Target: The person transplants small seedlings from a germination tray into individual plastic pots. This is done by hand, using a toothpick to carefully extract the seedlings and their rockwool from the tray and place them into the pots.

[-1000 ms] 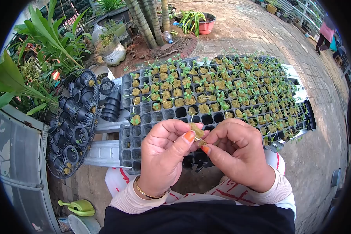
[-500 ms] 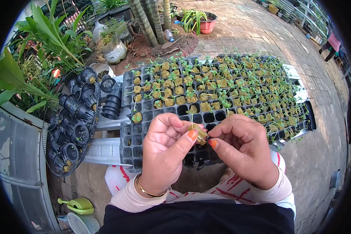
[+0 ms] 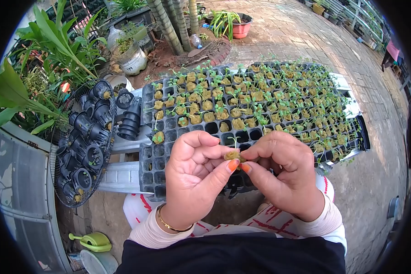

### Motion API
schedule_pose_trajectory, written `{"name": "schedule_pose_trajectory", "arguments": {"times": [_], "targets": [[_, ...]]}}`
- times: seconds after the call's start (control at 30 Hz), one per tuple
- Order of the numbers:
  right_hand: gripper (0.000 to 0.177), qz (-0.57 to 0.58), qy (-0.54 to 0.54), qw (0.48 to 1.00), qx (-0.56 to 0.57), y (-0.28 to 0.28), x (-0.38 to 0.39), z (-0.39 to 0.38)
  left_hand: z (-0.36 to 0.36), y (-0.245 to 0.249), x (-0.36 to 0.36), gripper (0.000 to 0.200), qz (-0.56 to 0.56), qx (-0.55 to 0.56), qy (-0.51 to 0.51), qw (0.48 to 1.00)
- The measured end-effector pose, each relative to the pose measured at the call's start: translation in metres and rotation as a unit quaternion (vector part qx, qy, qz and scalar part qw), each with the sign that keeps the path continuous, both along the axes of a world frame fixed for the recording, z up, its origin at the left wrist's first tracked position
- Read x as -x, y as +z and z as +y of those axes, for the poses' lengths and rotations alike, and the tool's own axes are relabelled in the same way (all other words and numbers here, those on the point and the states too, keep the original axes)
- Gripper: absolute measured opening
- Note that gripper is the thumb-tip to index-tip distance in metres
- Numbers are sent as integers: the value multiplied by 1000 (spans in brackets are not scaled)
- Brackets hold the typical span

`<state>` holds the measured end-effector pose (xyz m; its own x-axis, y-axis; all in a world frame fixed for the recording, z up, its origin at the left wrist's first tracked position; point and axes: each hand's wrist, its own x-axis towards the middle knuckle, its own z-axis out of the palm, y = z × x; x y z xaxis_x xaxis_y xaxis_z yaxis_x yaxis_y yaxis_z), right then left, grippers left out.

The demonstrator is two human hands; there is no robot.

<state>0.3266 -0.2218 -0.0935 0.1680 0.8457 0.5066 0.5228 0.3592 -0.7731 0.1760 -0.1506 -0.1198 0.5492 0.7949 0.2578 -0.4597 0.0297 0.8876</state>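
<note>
A small brown plug (image 3: 233, 156) with a green seedling (image 3: 234, 139) standing up from it is pinched between my two hands. My left hand (image 3: 198, 176) grips its left side with thumb and fingers. On the right side, the thumb and fingers of my right hand (image 3: 281, 171) are closed against the same plug. Both hands are above the near part of a black seedling tray (image 3: 171, 136). Many of its cells hold brown plugs with thin green sprouts, and several cells on the left and near my fingers hold none. One plug (image 3: 158, 137) sits alone at the left.
A wire basket (image 3: 106, 162) of black net cups stands at the left, with stacked black cups (image 3: 131, 119) beside it. Below are a green watering can (image 3: 95, 242) and a bucket (image 3: 98, 261). A red planter (image 3: 241, 29) is behind the tray. A person (image 3: 392, 52) is at the far right.
My right fingers have moved left and now press on the plug. The plug has turned, and its seedling shows shorter above my fingertips. The view has shifted slightly.
</note>
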Motion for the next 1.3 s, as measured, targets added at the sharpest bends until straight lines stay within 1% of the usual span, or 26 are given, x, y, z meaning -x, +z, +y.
{"name": "schedule_pose_trajectory", "arguments": {"times": [0.3,0.37,0.5,0.57,0.6,0.67,0.7,0.77,0.8,0.87,1.0,1.07,1.2,1.27,1.3], "targets": [[12,7,0,999,33,1,0,1,4,4,4,38,34,9,-24,999],[10,26,0,998,50,1,0,1,5,8,5,39,41,39,-50,997],[10,6,5,999,46,1,-2,1,4,9,5,39,74,28,-43,996],[10,36,37,994,92,2,-6,0,5,7,5,38,59,42,-37,997],[10,35,36,995,91,2,-8,0,6,7,6,38,59,41,-37,997],[13,82,63,993,59,1,-11,1,8,8,7,36,31,65,-46,996],[13,81,63,993,57,2,-10,0,9,9,7,36,30,64,-46,996],[17,147,51,983,97,5,-8,-3,8,12,8,35,38,97,-49,993],[17,147,51,983,97,5,-4,-4,8,13,8,35,38,96,-49,993],[19,330,22,938,104,4,3,-4,6,13,8,35,42,95,-47,993],[18,299,19,947,116,2,-4,-7,6,10,8,36,41,76,-43,995],[15,184,43,976,107,0,-10,-7,5,10,9,36,52,56,-35,996],[12,166,69,980,86,-2,-12,-5,5,11,9,36,54,53,-34,997],[13,207,94,968,103,1,-12,-7,5,10,9,38,50,52,-33,997],[13,208,94,968,104,2,-10,-8,5,9,9,38,50,53,-33,997]]}}
